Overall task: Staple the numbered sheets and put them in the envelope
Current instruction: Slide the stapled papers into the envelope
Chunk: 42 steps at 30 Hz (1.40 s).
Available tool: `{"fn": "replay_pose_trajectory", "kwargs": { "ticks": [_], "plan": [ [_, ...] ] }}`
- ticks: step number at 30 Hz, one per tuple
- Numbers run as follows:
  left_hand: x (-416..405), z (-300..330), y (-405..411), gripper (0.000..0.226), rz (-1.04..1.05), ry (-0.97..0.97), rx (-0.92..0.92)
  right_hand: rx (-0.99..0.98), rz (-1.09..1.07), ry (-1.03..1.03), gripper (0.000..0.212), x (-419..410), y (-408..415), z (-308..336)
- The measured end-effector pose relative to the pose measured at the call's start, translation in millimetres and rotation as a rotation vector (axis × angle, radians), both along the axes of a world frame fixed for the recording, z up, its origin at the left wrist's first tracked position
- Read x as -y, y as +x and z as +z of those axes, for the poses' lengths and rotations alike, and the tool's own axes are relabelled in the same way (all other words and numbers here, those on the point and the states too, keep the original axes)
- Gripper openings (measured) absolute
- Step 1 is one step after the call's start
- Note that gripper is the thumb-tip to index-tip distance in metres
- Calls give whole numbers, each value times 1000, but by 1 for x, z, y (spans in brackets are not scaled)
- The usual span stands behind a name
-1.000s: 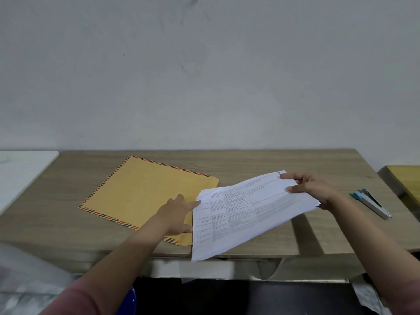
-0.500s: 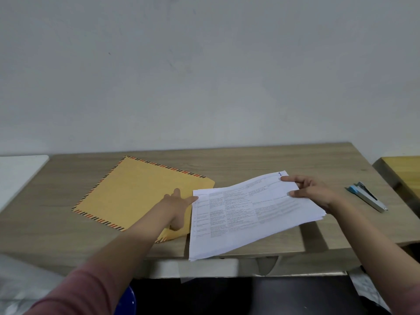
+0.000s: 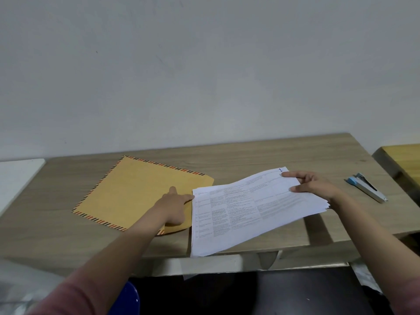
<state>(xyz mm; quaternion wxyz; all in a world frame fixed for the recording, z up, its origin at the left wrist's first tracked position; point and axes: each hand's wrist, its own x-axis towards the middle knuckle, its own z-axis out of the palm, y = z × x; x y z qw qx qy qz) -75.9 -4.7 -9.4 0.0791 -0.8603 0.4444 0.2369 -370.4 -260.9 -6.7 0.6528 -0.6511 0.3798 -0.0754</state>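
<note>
My right hand (image 3: 314,189) pinches the far corner of the numbered sheets (image 3: 245,210), holding them above the tabletop (image 3: 250,155). My left hand (image 3: 173,206) rests spread on the envelope (image 3: 136,192) beside them. The stapler (image 3: 366,187) lies well right.

Setting: plain office or desk workspace. Evidence: wood-grain desk (image 3: 250,155) under both hands; bare grey-white wall (image 3: 204,76) beyond them; stapler (image 3: 366,187) right of the right hand; second yellow tabletop (image 3: 402,155) farther right.
</note>
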Motion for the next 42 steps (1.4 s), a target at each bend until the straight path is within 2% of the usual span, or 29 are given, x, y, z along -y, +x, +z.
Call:
{"fn": "replay_pose_trajectory", "kwargs": {
  "ticks": [9, 17, 20, 22, 24, 29, 34, 37, 42],
  "plan": [
    [-7, 0, 2, 65, 17, -141, -16, -30, 26, -29, 42, 6, 1, 13],
    [-13, 0, -10, 80, -81, -228, -40, 13, -69, 108, 47, 2, 15, 26],
    [-15, -4, -13, 79, -120, -248, -5, -3, -81, 114, 51, -1, 21, 37],
    [-16, -8, -15, 74, -116, -256, 17, -24, -91, 108, 42, 0, 23, 46],
    [-17, -12, -15, 72, -102, -262, 43, -29, -109, 102, 24, 3, 24, 56],
    [-15, -24, -13, 60, -107, -326, 46, -44, -113, 78, 24, 2, 24, 83],
    [-13, -29, -17, 87, -130, -403, -67, -17, -147, 22, 19, -6, 27, 96],
    [-13, -30, -17, 107, -148, -415, -91, 17, -205, -22, 27, -11, 27, 95],
    [-15, -28, -17, 126, -184, -349, -111, 73, -231, -75, 37, -16, 23, 90]
  ]
}}
